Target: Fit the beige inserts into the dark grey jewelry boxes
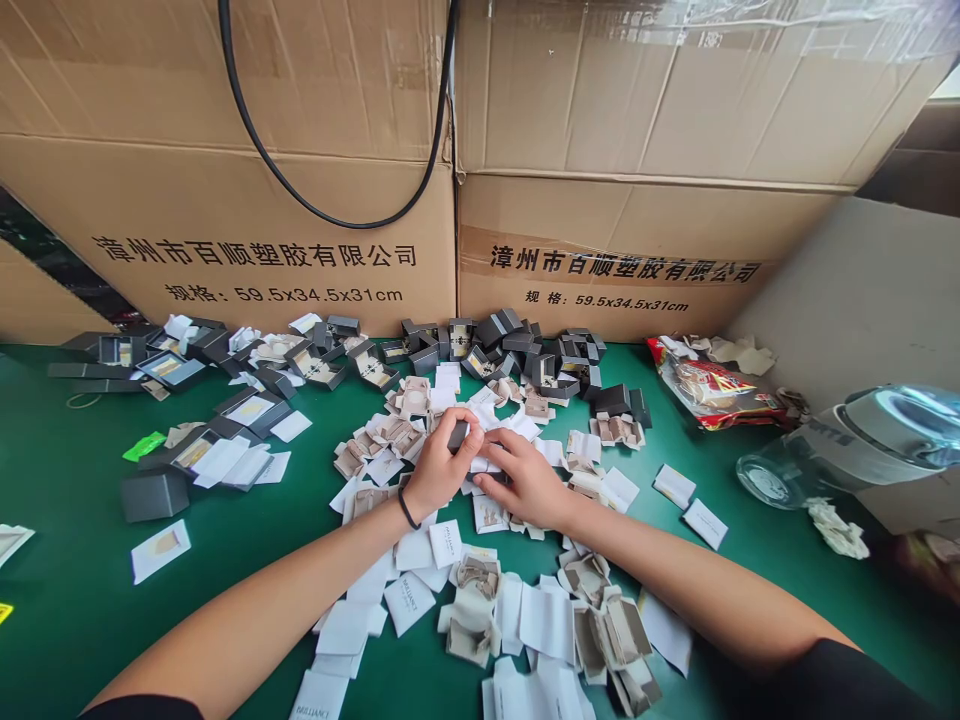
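Printed cartons [172,200] are ranged across the top of the frame, overlapped at upper centre-left by a looped black cable [360,225]. At right, a red packet [712,385], a clear bottle [825,455] and a crumpled white scrap [838,530] are seen.

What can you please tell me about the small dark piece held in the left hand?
The small dark piece is charcoal grey and matte-looking, much like the dark boxes at the back. Only a small part shows; the left hand grips it and hides the rest, so its full shape and material cannot be told. It is held above strewn white cards, with the right hand close beside.
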Tool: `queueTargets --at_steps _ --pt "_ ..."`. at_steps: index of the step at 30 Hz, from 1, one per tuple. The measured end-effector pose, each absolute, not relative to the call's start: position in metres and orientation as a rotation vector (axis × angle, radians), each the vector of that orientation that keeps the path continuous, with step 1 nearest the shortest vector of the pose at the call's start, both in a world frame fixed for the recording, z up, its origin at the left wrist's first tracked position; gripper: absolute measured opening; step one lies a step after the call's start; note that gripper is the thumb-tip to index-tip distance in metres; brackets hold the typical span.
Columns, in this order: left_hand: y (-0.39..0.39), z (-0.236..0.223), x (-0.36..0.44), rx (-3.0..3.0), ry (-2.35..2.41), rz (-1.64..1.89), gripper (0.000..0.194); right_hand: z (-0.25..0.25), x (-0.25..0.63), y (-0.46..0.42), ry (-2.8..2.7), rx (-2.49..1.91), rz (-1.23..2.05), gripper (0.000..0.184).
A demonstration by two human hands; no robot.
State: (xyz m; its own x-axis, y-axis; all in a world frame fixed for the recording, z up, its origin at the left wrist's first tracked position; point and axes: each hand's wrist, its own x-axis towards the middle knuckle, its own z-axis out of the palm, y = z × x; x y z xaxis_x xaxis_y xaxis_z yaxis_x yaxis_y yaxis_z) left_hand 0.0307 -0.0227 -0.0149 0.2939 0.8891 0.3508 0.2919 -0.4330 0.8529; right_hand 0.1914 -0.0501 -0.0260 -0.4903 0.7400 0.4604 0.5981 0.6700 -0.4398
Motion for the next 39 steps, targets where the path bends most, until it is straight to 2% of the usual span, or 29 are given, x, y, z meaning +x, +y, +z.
queueTargets --at_steps 13,21,25,30,35,39 --pt "-0.0252 -0.0147 0.0317 1.931 1.031 1.131 0.017 -0.0256 0.1893 -0.0528 -2.21 -1.081 0.206 0.025" --pt "-0.0265 -0.0174 0.0306 1.979 0.979 1.145 0.023 -0.0285 0.1873 -0.053 -2.213 -1.104 0.156 0.021" --pt "-0.025 -0.0192 0.0306 1.925 0.984 1.149 0.026 -0.0289 0.1879 -0.0524 -2.294 -1.09 0.022 0.018" --pt "-0.0235 -0.0193 0.031 1.901 1.01 1.16 0.027 -0.028 0.1882 -0.0521 -2.386 -0.976 -0.166 0.024" --pt "-0.0218 -0.0196 0.0312 1.824 1.029 1.149 0.027 -0.0284 0.1887 -0.0527 -2.407 -0.97 -0.18 0.03" --pt "-0.0219 -0.0199 0.0307 1.818 1.033 1.137 0.025 -0.0306 0.1902 -0.0522 -2.372 -0.92 -0.201 0.028"
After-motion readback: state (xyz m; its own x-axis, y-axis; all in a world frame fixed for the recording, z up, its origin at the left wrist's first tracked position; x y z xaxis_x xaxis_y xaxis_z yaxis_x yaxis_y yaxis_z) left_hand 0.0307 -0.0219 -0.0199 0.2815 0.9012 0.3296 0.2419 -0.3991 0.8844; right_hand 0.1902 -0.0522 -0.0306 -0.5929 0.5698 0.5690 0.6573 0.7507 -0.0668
